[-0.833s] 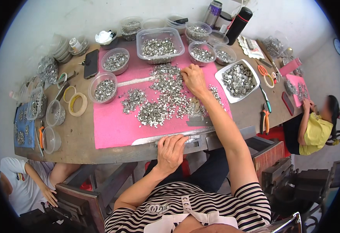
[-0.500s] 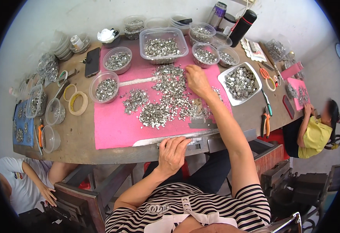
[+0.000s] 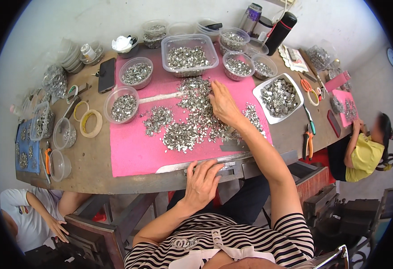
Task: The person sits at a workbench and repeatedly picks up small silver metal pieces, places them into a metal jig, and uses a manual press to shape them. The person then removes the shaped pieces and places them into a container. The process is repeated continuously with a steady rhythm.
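Small metal pieces (image 3: 187,130) are lying in a loose, spreading heap on the pink mat (image 3: 129,154), mid-tabletop (image 3: 98,181), just nearer than the square tub (image 3: 166,63) and left of the white tray (image 3: 272,120). They are looking light, stiff and slippery, probably sliding over one another easily and hardly fragile; a single piece is likely asking for a fingertip pinch at its edge, a cluster for the flat side of the fingers. And here the right hand (image 3: 224,104) is reaching across, its fingers stretching out close together, the thumb standing slightly apart, all bordering the heap's right side; whether a piece is hiding underneath, I cannot tell. The left hand (image 3: 202,183) is hovering or resting at the near edge, fingers loosely spreading and curving, holding nothing visible; contact there is staying unclear.
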The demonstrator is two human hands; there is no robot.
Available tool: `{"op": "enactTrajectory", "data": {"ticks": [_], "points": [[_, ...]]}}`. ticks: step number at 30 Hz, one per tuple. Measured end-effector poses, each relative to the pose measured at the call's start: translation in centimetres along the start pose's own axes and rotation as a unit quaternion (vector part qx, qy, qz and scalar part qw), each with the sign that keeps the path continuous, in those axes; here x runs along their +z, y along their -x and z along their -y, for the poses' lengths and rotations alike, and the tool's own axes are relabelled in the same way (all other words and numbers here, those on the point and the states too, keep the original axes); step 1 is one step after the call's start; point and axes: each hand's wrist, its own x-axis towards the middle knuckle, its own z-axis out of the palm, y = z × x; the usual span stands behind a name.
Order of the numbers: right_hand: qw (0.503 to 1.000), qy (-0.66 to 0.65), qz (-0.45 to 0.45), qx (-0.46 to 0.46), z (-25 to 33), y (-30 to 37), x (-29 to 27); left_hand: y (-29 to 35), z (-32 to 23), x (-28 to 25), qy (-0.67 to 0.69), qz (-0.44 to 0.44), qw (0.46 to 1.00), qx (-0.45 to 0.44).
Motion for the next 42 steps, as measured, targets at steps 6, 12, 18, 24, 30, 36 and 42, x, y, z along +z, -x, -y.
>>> {"op": "enactTrajectory", "data": {"ticks": [6,12,18,24,30,36,42], "points": [[0.997,-0.026,0.074,-0.018,3.7,2.8,-0.8,-6.7,2.9,-5.4,-0.025,-0.006,0.999,0.048],[0.998,-0.046,-0.005,-0.049,1.7,0.1,0.0,-12.5,7.4,-6.8,0.009,-0.128,0.990,0.052],[0.999,0.026,-0.039,-0.006,-3.9,-3.9,1.8,-12.1,9.0,-5.2,0.076,-0.176,0.982,0.000],[0.999,0.034,-0.018,0.002,1.0,-2.4,2.2,-11.3,9.7,-5.7,0.087,-0.178,0.980,-0.003],[0.997,-0.068,0.018,-0.038,5.2,-0.3,-0.1,-11.4,9.4,-6.2,0.130,-0.180,0.975,-0.023],[0.994,0.065,-0.009,0.082,0.3,1.7,-1.0,-11.5,9.1,-6.8,0.171,-0.207,0.962,-0.044],[0.998,-0.023,0.047,0.024,4.2,2.7,-0.9,-11.3,9.8,-6.8,0.121,-0.209,0.970,-0.019]]}}
